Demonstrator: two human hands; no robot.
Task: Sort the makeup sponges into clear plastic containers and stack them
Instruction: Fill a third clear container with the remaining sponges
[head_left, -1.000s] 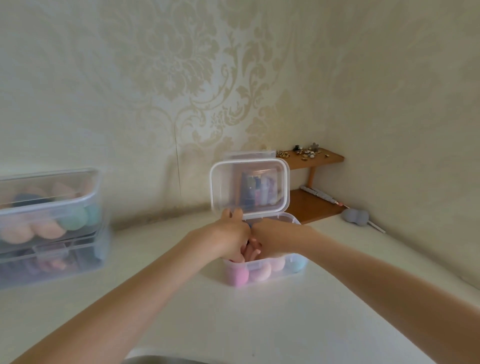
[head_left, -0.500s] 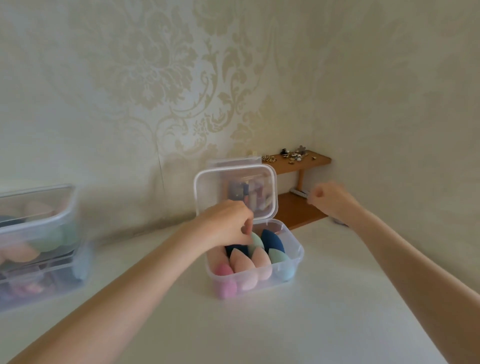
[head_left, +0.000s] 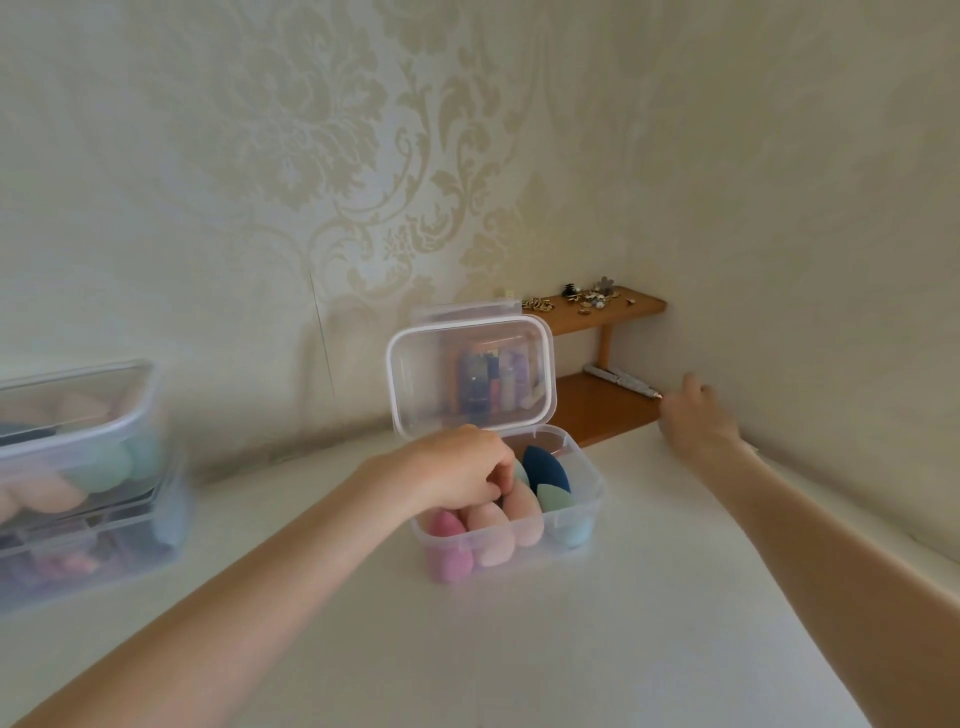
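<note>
**Open sponge box at centre, two closed boxes stacked at left**

Standing at the far left of the white tabletop are two clear plastic containers, one on top of the other. The upper container has its lid on and holds peach, mint-green and darker sponges, blurred through the plastic. The lower container under it is also closed; its contents are only a pink and dark smear and cannot be told apart. No brand, label or writing can be read on either box.

Near the middle, the left hand hovers over the near-left part of the open container, fingers curled with their tips down among the sponges; whether they actually pinch one cannot be told. This box holds a pink sponge at its near-left corner, two peach sponges beside it, a dark blue sponge farther back, a green sponge just in front of that, and a light blue sponge at the near-right corner. Its hinged lid stands upright at the far side; small bottles show through it, their lettering too blurred to read.

Farther right, a two-tier wooden shelf sits in the corner, with small trinkets on its top board and a pen on the lower one. The right hand reaches to the shelf's right end by the wall, fingers loosely extended, gripping nothing visible.
</note>
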